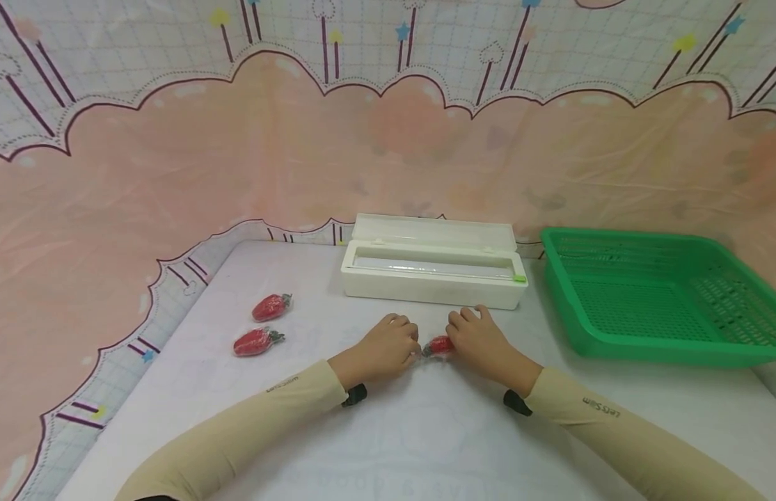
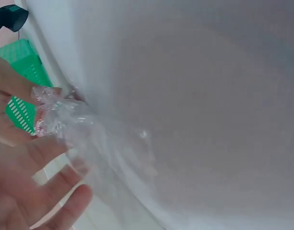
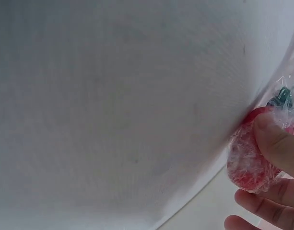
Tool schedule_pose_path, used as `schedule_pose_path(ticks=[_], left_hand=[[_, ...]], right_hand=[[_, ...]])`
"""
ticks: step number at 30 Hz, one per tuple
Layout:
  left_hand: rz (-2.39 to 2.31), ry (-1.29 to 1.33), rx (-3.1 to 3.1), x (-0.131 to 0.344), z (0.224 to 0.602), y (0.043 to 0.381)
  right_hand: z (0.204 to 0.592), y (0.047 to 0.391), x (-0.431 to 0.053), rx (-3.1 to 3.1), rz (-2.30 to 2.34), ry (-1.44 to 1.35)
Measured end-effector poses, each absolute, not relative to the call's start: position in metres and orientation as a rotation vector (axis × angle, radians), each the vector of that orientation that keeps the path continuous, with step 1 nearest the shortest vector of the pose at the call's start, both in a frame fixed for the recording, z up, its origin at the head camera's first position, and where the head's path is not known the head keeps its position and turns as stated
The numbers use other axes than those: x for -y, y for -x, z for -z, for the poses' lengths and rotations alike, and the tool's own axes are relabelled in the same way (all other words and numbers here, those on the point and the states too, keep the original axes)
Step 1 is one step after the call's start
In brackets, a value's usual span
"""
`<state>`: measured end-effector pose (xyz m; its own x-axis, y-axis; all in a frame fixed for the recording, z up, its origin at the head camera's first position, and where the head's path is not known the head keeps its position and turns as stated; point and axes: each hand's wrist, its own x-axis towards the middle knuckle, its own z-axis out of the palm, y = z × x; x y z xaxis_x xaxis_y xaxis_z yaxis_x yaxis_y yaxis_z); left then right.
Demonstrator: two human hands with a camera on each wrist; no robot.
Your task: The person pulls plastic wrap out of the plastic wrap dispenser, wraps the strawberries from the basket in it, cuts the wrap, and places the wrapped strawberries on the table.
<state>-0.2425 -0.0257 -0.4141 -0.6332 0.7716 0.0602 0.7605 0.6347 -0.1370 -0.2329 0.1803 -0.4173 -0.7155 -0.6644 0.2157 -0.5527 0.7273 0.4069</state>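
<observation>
A red strawberry with a green stem, covered in clear film, is held in my right hand between thumb and fingers. Its stem end faces my left hand. In the left wrist view the left fingers are spread and somewhat bent, touching or nearly touching the crumpled clear film; a loose tail of film hangs past them. Two more film-covered strawberries, an upper one and a lower one, lie on the table to the left.
Behind the hands stands a white cling film box with its lid raised, a roll inside and a light green piece at its right end. A green plastic basket is at the right. White cloth covers the table; a patterned backdrop hangs behind.
</observation>
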Motion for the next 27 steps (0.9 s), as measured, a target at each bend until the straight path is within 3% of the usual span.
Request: schedule_pose_path(ticks=[27], left_hand=[[-0.374, 1.116, 2.69, -0.006, 0.424, 0.257]], right_hand=[[0.417, 0.233, -0.178, 2.734, 0.222, -0.99]])
